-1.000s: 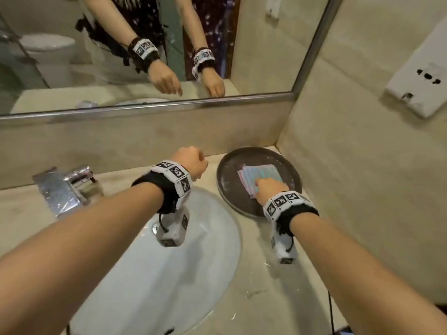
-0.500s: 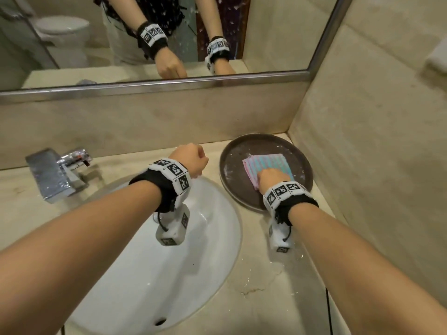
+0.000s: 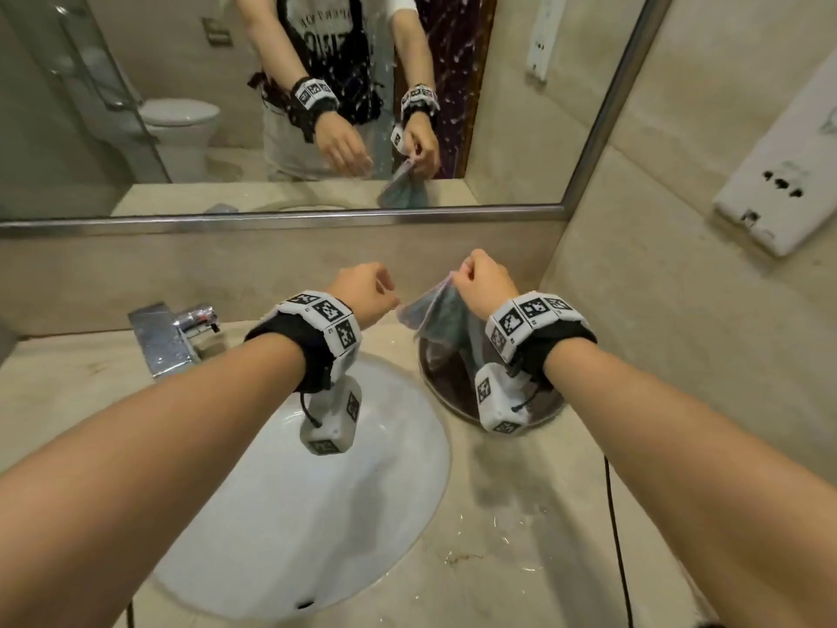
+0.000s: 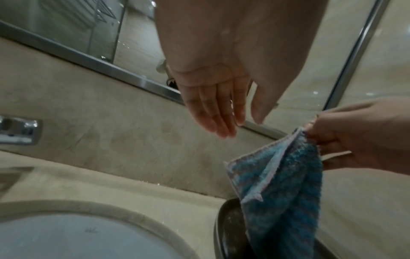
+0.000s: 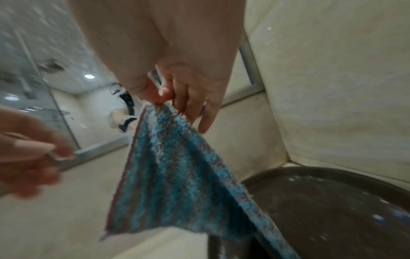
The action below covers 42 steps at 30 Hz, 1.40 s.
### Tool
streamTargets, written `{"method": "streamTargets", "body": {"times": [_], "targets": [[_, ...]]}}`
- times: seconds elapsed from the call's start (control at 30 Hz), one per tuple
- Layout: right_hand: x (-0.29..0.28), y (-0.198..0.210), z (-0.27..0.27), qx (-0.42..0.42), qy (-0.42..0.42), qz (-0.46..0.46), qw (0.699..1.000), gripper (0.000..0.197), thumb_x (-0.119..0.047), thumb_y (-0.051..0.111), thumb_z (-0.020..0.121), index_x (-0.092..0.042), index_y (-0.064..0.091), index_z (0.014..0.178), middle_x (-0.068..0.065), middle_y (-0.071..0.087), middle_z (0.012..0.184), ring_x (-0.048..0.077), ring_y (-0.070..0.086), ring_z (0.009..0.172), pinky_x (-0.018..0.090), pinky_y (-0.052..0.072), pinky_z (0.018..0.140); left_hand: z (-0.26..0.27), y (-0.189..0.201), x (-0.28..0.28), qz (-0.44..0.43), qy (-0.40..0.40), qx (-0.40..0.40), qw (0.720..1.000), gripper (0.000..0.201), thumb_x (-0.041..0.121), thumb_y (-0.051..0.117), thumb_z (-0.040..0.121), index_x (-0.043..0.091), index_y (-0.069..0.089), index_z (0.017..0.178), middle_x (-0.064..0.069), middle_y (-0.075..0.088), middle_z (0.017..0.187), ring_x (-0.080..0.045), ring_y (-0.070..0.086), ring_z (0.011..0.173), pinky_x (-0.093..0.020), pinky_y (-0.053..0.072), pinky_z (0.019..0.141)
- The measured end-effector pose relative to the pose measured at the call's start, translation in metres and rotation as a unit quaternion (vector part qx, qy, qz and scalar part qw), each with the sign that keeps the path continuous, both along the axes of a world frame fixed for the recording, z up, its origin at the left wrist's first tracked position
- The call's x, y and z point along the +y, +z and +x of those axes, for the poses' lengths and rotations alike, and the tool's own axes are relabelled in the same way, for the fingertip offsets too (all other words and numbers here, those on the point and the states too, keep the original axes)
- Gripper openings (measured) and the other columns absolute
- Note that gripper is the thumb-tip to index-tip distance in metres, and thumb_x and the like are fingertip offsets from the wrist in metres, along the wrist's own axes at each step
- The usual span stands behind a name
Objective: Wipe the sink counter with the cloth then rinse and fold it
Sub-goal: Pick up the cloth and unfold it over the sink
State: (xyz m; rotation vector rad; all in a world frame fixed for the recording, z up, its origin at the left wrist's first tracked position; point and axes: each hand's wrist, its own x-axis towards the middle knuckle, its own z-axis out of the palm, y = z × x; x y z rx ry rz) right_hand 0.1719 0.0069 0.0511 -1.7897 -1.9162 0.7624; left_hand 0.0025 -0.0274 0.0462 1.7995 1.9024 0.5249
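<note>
Above the dark round tray (image 3: pixel 446 392), right of centre, a striped blue cloth (image 4: pixel 286 191) hangs.
Right hand (image 3: pixel 482 283) pinches its top corner; left hand (image 4: pixel 213 98) beside it, fingers straight, touching nothing.

The beige stone counter (image 3: pixel 521 559) holds a white basin (image 3: pixel 281 514), a chrome tap (image 3: pixel 167 337) and what looks like a dark round tray (image 3: pixel 441 392)

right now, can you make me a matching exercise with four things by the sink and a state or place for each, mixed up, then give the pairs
Things:
1. cloth
2. left hand
3. round tray
4. tap

States or places:
A. dark, on the counter in the corner
B. shiny metal, left of the basin
C. hangs from the right hand, pinched at a corner
D. fingers straight, holds nothing

Pairs: 1-C, 2-D, 3-A, 4-B
</note>
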Motion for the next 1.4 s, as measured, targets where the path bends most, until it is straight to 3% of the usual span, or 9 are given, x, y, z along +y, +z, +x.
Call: {"method": "streamTargets", "body": {"times": [0.2, 0.33, 0.4, 0.63, 0.77, 0.87, 1.07, 1.23, 1.4], "targets": [[-0.02, 0.061, -0.068, 0.046, 0.156, 0.05, 0.985, 0.009, -0.017, 0.046, 0.095, -0.012, 0.043, 0.088, -0.006, 0.042, 0.067, 0.018, 0.044, 0.073, 0.027, 0.032, 0.071, -0.041, 0.052, -0.032, -0.027, -0.045, -0.031, 0.998, 0.041, 0.016, 0.065, 0.085, 0.014, 0.055, 0.124, -0.013, 0.065, 0.117, -0.028, 0.063, 0.105, -0.033, 0.049, 0.09], [-0.033, 0.084, -0.127, 0.072, 0.215, 0.074, 0.971, 0.01, -0.017, 0.045, 0.094, -0.014, 0.047, 0.085, -0.002, 0.047, 0.072, 0.018, 0.047, 0.078, 0.029, 0.036, 0.072, -0.095, 0.068, -0.065, 0.022, 0.025, -0.026, 0.999, 0.008, 0.014, 0.068, 0.081, 0.012, 0.061, 0.086, -0.012, 0.066, 0.091, -0.024, 0.062, 0.086, -0.033, 0.048, 0.081], [-0.045, 0.091, -0.164, 0.092, 0.247, 0.083, 0.961, 0.021, -0.016, 0.048, 0.092, -0.018, 0.043, 0.072, -0.002, 0.046, 0.068, 0.02, 0.048, 0.078, 0.034, 0.039, 0.072, -0.128, 0.077, -0.088, 0.035, 0.073, -0.048, 0.996, 0.016, 0.012, 0.068, 0.081, 0.015, 0.055, 0.071, -0.01, 0.06, 0.083, -0.02, 0.055, 0.079, -0.033, 0.047, 0.076], [-0.116, 0.085, -0.287, 0.105, 0.403, -0.06, 0.907, 0.039, -0.054, 0.045, 0.09, -0.016, 0.049, 0.078, 0.0, 0.058, 0.074, 0.016, 0.058, 0.069, 0.03, 0.049, 0.069, -0.243, 0.089, -0.188, 0.138, 0.266, -0.107, 0.948, 0.031, 0.005, 0.061, 0.086, 0.022, 0.048, 0.063, 0.006, 0.05, 0.065, -0.01, 0.047, 0.063, -0.021, 0.038, 0.061], [-0.16, 0.067, -0.341, 0.121, 0.493, -0.148, 0.849, 0.027, -0.036, 0.056, 0.091, -0.014, 0.049, 0.105, -0.001, 0.062, 0.088, 0.012, 0.06, 0.077, 0.028, 0.048, 0.072, -0.28, 0.086, -0.24, 0.172, 0.323, -0.146, 0.919, 0.01, -0.004, 0.057, 0.085, 0.004, 0.061, 0.091, 0.004, 0.05, 0.065, 0.002, 0.049, 0.053, -0.013, 0.039, 0.055], [-0.188, 0.057, -0.375, 0.183, 0.504, -0.2, 0.82, 0.006, -0.018, 0.059, 0.09, -0.017, 0.054, 0.089, -0.002, 0.064, 0.078, 0.01, 0.061, 0.068, 0.027, 0.046, 0.069, -0.303, 0.08, -0.272, 0.186, 0.364, -0.157, 0.899, 0.018, -0.004, 0.056, 0.085, -0.003, 0.062, 0.101, 0.003, 0.052, 0.064, 0.011, 0.049, 0.038, -0.006, 0.039, 0.047], [-0.222, 0.05, -0.412, 0.202, 0.529, -0.268, 0.779, 0.022, 0.002, 0.052, 0.09, -0.012, 0.056, 0.074, -0.003, 0.061, 0.05, 0.007, 0.057, 0.042, 0.019, 0.053, 0.05, -0.336, 0.07, -0.316, 0.198, 0.429, -0.169, 0.865, 0.019, -0.003, 0.058, 0.085, -0.004, 0.063, 0.102, 0.001, 0.054, 0.065, 0.004, 0.051, 0.049, -0.013, 0.04, 0.052], [-0.223, 0.044, -0.421, 0.117, 0.556, -0.266, 0.779, 0.025, -0.005, 0.047, 0.094, -0.014, 0.056, 0.073, 0.005, 0.052, 0.068, 0.013, 0.049, 0.059, 0.015, 0.049, 0.049, -0.349, 0.054, -0.333, 0.159, 0.435, -0.176, 0.869, 0.015, -0.006, 0.054, 0.086, 0.007, 0.057, 0.093, 0.001, 0.052, 0.065, 0.011, 0.049, 0.035, -0.002, 0.035, 0.039], [-0.201, 0.036, -0.424, 0.081, 0.515, -0.204, 0.829, 0.026, -0.012, 0.046, 0.097, -0.015, 0.054, 0.073, 0.003, 0.056, 0.071, 0.014, 0.055, 0.065, 0.027, 0.051, 0.067, -0.358, 0.051, -0.324, 0.121, 0.41, -0.164, 0.889, 0.018, -0.003, 0.055, 0.087, -0.005, 0.063, 0.104, 0.001, 0.054, 0.066, 0.009, 0.05, 0.036, -0.004, 0.036, 0.036]]}}
